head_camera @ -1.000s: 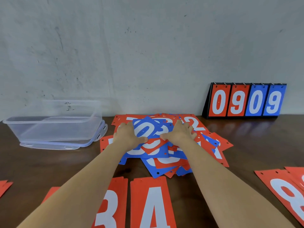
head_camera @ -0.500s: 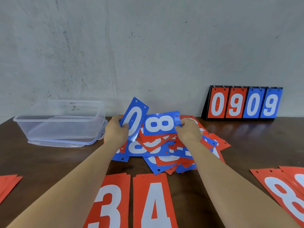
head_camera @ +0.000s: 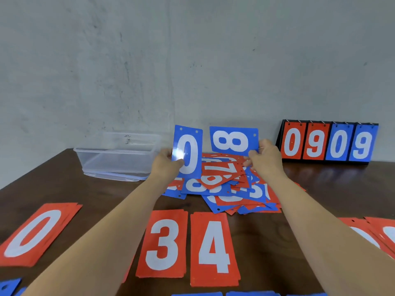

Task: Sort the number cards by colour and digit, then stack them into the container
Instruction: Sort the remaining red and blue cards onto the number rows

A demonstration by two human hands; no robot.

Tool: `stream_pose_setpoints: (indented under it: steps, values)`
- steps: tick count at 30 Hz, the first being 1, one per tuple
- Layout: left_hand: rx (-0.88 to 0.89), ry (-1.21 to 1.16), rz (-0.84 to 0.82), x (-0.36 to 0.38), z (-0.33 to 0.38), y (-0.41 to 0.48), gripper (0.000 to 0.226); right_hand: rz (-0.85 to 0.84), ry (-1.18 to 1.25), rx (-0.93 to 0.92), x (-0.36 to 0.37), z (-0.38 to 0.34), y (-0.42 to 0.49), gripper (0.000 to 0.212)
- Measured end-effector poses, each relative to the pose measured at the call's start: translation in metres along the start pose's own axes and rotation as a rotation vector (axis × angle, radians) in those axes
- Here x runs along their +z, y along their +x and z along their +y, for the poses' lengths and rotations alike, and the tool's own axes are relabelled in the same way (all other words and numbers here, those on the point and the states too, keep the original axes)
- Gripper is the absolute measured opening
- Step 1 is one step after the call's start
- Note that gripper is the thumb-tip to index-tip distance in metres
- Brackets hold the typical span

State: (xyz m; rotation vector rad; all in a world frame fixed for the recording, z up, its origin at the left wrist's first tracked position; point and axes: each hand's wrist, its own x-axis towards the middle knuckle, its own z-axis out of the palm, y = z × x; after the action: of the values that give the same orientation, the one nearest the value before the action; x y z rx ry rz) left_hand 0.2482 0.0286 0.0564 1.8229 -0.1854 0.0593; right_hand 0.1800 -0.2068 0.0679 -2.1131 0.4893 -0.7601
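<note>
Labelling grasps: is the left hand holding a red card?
No, the left hand grips a blue 0 card, held upright above the mixed card pile.

Everything is being seen through one wide-angle camera worn on the head, being aimed forward and down over the table (head_camera: 89,199) toward the wall (head_camera: 192,60). The left hand (head_camera: 165,165) and right hand (head_camera: 265,159) are being framed close, near mid-frame.
</note>
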Motion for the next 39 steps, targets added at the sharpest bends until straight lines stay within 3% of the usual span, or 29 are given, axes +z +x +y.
stream_pose_setpoints:
  steps: [10,16,20,25,31,39]
  values:
    - [-0.024,-0.018,0.01,-0.043,0.001,-0.047,0.033,-0.013,0.249,-0.014,0.009,-0.033,-0.042,0.013]
    - [-0.075,0.032,0.0,-0.094,-0.003,-0.069,0.023,-0.007,0.37,-0.058,0.024,-0.065,-0.071,0.017]
    - [-0.078,0.02,0.013,-0.147,-0.005,-0.085,0.025,-0.03,0.355,-0.079,0.036,-0.088,-0.087,0.02]
    - [-0.113,-0.015,0.092,-0.217,-0.017,-0.11,0.007,0.01,0.237,-0.098,0.058,-0.115,-0.126,0.013]
    - [-0.182,-0.009,0.158,-0.286,-0.041,-0.15,0.018,-0.046,0.215,-0.071,0.079,-0.129,-0.179,0.028]
    - [-0.193,0.084,0.186,-0.335,-0.085,-0.205,0.008,-0.054,0.209,-0.045,0.082,-0.134,-0.223,0.038]
